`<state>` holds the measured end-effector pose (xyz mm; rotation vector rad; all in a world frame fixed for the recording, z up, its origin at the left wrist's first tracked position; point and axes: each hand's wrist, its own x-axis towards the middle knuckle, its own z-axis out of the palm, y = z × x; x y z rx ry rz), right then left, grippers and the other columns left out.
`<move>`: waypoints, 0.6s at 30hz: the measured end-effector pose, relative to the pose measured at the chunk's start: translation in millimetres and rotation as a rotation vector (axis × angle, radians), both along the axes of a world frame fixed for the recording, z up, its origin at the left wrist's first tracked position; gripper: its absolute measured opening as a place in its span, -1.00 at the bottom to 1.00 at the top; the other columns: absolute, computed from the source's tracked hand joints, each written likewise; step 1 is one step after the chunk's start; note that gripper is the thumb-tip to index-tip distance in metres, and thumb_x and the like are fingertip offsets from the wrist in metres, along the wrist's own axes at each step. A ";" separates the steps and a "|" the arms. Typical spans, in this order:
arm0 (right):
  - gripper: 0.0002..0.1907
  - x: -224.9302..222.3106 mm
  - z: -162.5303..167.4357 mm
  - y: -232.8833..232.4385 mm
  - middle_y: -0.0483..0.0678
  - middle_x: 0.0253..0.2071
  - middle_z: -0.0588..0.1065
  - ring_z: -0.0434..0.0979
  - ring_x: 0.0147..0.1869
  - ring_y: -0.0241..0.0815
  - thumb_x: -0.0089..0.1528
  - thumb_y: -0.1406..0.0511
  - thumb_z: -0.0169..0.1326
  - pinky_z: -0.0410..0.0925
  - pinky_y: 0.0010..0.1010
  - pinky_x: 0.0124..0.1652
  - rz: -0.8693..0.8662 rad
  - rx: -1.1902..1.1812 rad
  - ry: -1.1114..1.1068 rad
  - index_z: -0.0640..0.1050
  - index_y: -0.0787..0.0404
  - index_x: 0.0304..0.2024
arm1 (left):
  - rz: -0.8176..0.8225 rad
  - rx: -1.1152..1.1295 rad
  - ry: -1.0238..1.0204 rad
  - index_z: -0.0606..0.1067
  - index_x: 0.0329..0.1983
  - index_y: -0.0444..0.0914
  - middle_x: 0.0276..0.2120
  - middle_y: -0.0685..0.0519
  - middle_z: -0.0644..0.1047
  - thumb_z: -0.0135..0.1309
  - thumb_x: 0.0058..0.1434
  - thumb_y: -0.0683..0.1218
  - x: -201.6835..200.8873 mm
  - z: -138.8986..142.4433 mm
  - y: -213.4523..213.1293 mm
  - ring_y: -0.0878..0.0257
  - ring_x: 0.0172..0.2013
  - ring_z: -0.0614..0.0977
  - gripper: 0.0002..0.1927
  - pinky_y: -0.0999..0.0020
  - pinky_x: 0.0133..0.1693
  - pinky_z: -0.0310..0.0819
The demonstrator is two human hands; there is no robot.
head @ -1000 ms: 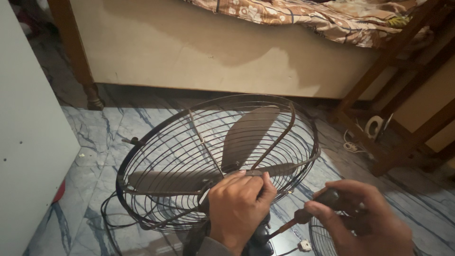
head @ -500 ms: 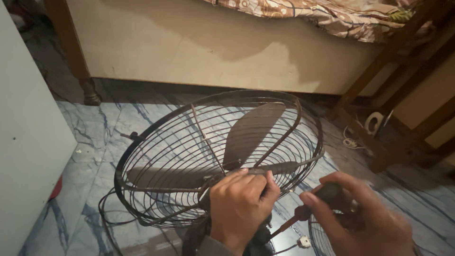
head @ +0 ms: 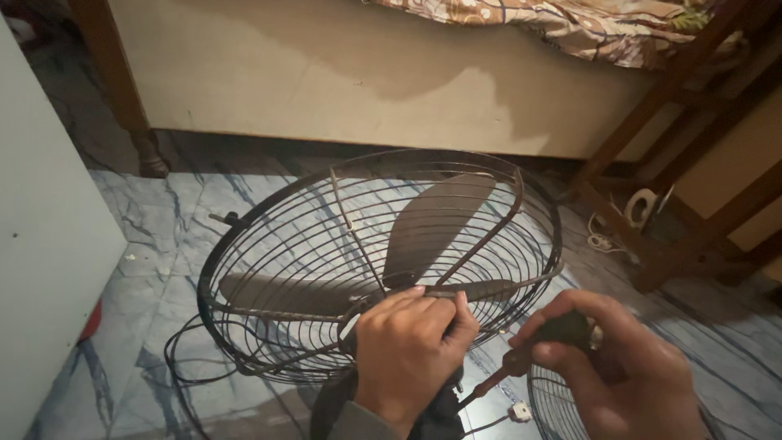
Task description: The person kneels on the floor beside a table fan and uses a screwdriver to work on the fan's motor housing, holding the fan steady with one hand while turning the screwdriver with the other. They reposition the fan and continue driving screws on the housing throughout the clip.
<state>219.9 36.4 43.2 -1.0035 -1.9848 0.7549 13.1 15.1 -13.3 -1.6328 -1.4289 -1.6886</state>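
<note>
My left hand (head: pixel 407 358) clamps the fan hub (head: pixel 383 297) while my right hand (head: pixel 619 375) fists a screwdriver (head: pixel 521 363) (tip hidden, toward nine o'clock), which could slip into the cage (head: pixel 269 244).

Bare marble floor (head: pixel 163 244) lies open at nine o'clock; the dark round wire fan cage (head: pixel 379 261) blocks twelve, wooden chair legs (head: pixel 668 244) two.

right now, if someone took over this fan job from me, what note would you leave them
Left hand: gripping the hub at the middle of the fan cage, fingers curled over it.
Right hand: closed on a screwdriver, shaft angled down-left toward the motor housing under the left hand; the tip is hidden.
Fan lies on the marble floor, dark blades inside the wire cage. A second grille sits at the bottom right, partly hidden by the right hand.
Done: front grille appears to be off.
Left: whatever the screwdriver is working at; screw state can't be seen.
</note>
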 end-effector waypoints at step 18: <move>-0.52 -3.5 4.2 -3.8 -0.10 -0.05 0.52 0.71 -0.01 -0.26 0.12 0.38 0.30 0.55 -0.38 -0.06 0.164 -0.002 -0.136 0.65 0.14 0.13 | -0.034 0.008 -0.011 0.44 -0.65 -0.21 -0.66 0.03 0.51 0.22 0.20 -0.14 -2.9 -1.8 0.5 -0.01 -0.55 0.62 -0.68 0.19 -0.16 0.65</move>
